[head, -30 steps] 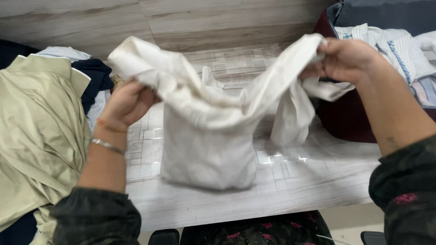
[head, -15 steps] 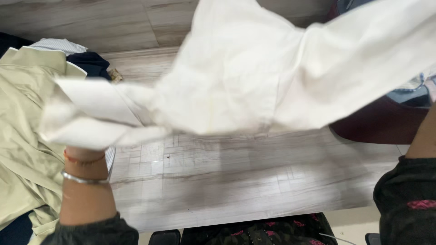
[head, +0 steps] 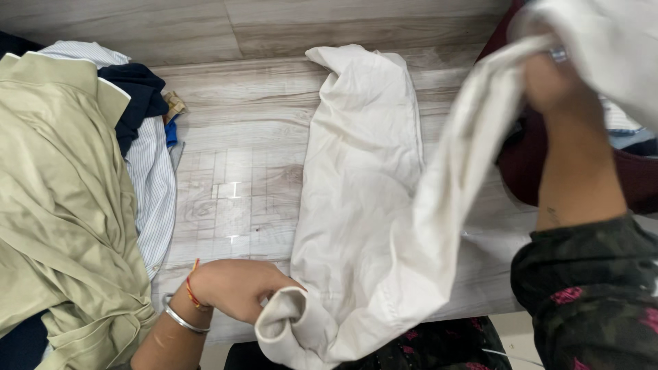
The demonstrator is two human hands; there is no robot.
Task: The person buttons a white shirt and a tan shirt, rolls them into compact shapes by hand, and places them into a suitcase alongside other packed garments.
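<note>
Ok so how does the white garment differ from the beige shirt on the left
The white garment is gripped by both hands, left hand and right hand, partly lifted; the beige shirt lies untouched. The white one stretches long; the beige one sits crumpled on a pile. Both rest on the wooden table.

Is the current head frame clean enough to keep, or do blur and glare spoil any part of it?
Head view: mostly sharp; the left hand, gripping the white garment at its lower end, is crisp. The right hand, raised at the upper right with the cloth, is smeared by motion blur. Overhead light reflects as pale glare patches on the glossy wooden table. The beige shirt at left is evenly lit.
</note>
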